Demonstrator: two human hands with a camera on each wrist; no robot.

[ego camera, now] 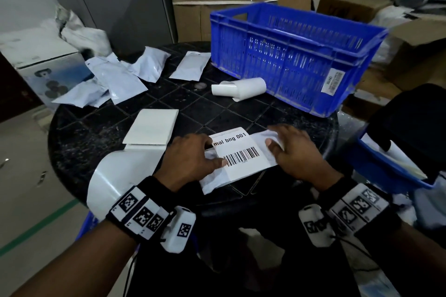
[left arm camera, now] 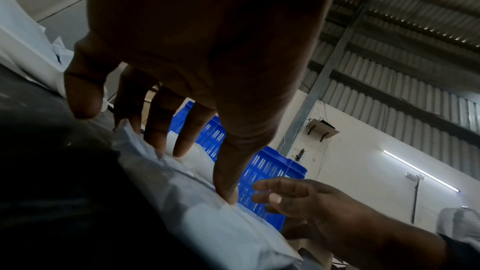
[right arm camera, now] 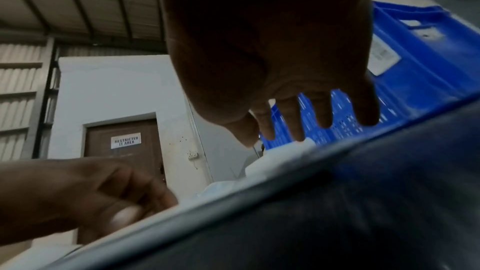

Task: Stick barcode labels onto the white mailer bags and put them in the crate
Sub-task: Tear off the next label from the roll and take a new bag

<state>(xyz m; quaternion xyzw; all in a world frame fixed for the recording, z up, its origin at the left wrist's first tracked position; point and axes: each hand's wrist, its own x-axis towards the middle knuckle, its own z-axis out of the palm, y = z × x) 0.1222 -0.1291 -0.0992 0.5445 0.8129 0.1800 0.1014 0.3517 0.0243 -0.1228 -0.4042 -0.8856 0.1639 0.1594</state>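
Both hands [ego camera: 190, 157] [ego camera: 294, 149] press barcode label [ego camera: 243, 152] onto white mailer bag [ego camera: 214, 182].

Left hand [ego camera: 193, 159]: bare. Left wrist: black band [ego camera: 142, 210] carrying white panels printed with square black-and-white marker codes; white camera housing [ego camera: 179, 230] beneath, one marker on its face. Right hand [ego camera: 294, 152]: bare. Right wrist: matching black band [ego camera: 359, 207] with marker panels, white camera housing [ego camera: 313, 226], thin black cable trailing below.
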